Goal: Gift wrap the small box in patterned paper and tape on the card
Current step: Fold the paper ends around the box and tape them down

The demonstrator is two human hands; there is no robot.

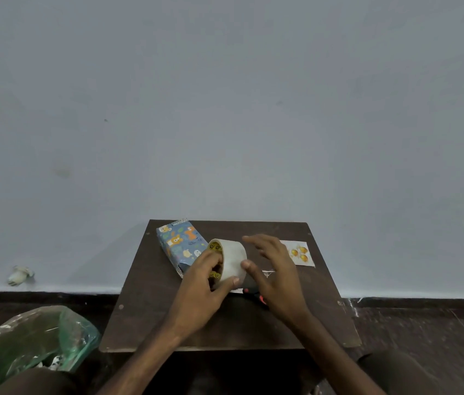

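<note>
A small box wrapped in blue animal-patterned paper (181,245) lies at the back left of a small dark table (168,317). My left hand (200,283) grips a roll of clear tape (232,260), fingers through its core and thumb on the outer band. My right hand (273,269) hovers just right of the roll, fingers spread, thumb tip touching the roll's side. A white card with orange shapes (300,253) lies flat at the back right, partly behind my right hand.
Scissors with black and red handles (255,293) lie under my right hand, mostly hidden. A green plastic bag (34,337) sits on the floor at the left. A pale wall rises right behind the table.
</note>
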